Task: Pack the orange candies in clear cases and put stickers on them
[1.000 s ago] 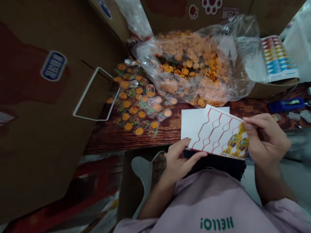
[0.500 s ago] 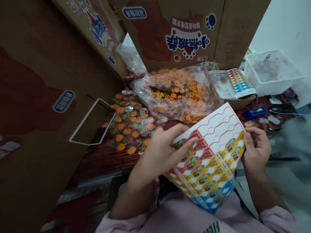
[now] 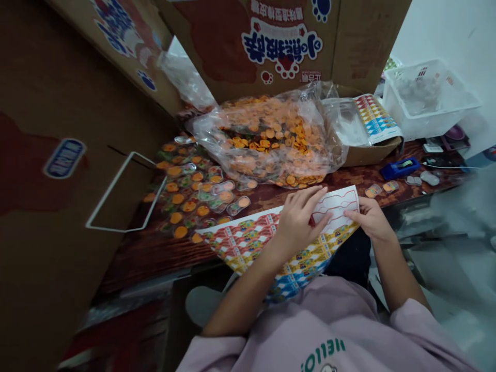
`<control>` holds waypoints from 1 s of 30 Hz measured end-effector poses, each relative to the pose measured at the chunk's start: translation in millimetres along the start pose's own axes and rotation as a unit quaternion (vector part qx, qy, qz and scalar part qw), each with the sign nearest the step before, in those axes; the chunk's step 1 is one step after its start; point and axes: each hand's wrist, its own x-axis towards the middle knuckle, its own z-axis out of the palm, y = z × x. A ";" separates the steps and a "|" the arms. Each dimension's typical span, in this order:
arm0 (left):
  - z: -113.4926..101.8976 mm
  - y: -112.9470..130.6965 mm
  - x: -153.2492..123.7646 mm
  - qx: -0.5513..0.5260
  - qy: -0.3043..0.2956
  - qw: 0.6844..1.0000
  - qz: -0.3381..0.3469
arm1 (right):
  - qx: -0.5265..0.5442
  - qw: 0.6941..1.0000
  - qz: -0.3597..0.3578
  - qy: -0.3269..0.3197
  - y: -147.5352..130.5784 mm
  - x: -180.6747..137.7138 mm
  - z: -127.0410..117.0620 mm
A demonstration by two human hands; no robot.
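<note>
Head: sticker sheet [image 3: 248, 240] ("HELLO" on sweatshirt [image 3: 333, 325])

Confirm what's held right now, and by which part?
Sticker sheet, lying over the table edge: right hand pinches its right edge by the white peeled end; left hand presses flat on top, not gripping.

Thing: sticker sheet [image 3: 251, 240], one large printed sheet of small labels.
Print: rows of wavy-edged labels in colour bands, red on the far side, then yellow, then blue on the near side. The far right corner is white with only red wavy outlines.
Pose: nearly flat, printed side up, turned askew to the table edge.
Place: on the front edge of the wooden table [image 3: 155, 253]; the blue part hangs over the edge.
Contact: left hand [image 3: 300, 219] lies flat on it, fingers spread; right hand [image 3: 370, 219] touches the right edge, a pinch cannot be made out.
</note>
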 end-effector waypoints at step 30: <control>4.5 51.2 25.3 -0.282 0.030 0.957 -0.063 | -0.251 0.944 -0.192 0.092 -18.5 -44.3 24.1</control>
